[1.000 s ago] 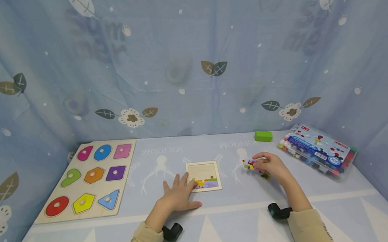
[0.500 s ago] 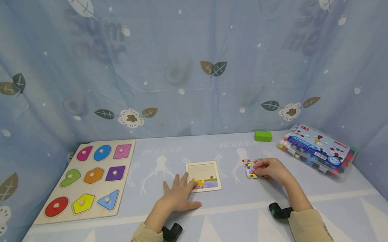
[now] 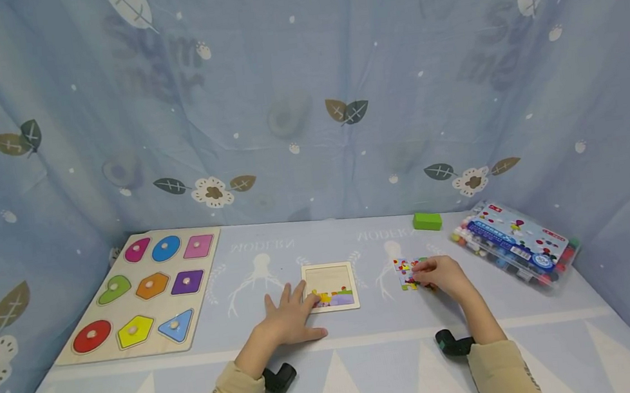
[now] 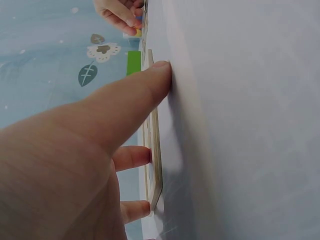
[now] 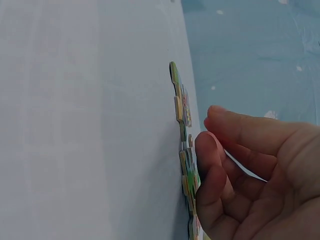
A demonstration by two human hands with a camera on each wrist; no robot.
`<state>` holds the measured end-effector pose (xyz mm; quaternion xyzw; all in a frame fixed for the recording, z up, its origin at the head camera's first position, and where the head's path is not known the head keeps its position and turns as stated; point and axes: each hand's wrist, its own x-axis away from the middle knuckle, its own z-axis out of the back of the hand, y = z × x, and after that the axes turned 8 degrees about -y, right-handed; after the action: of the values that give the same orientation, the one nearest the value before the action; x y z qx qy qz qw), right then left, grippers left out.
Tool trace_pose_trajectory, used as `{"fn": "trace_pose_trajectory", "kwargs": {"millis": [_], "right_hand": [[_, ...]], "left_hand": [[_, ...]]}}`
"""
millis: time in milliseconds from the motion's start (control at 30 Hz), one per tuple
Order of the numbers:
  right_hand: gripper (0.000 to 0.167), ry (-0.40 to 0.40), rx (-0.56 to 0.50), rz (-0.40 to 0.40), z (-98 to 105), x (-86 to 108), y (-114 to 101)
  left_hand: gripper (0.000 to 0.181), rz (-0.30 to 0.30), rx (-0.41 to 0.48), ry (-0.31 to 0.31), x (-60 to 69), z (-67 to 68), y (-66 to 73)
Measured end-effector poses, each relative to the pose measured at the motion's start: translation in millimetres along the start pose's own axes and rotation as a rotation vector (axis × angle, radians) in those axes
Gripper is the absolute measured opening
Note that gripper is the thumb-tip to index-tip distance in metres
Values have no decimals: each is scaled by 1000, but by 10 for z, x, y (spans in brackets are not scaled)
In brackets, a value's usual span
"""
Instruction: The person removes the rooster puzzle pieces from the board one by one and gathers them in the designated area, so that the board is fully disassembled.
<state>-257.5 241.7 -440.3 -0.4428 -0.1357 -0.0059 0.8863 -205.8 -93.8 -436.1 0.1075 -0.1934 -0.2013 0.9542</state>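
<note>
A small square wooden puzzle tray lies mid-table, with colourful pieces along the lower part of its recess. My left hand rests over its left edge, fingers spread; in the left wrist view the thumb extends along the near side. Right of the tray, several jigsaw pieces lie on the table, partly covered by my right hand. The right wrist view has its loosely bent fingers at the pieces, thumb apart, with no piece visible between thumb and fingers.
On the left lies a wooden board of knobbed coloured shapes. A green block sits at the back right, near a clear plastic case of colourful items. A patterned curtain hangs behind the table.
My right hand has come down slightly, and more of the jigsaw pieces now shows flat beside its fingertips. The left hand and the tray stay where they were.
</note>
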Motion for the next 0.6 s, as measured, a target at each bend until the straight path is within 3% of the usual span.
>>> {"fn": "trace_pose_trajectory", "kwargs": {"millis": [267, 600], "right_hand": [[26, 26, -38, 62, -10, -27, -49], [36, 0, -278, 151, -113, 5, -197]], "left_hand": [[70, 1, -4, 7, 6, 3, 7], [73, 1, -6, 15, -7, -8, -5]]}}
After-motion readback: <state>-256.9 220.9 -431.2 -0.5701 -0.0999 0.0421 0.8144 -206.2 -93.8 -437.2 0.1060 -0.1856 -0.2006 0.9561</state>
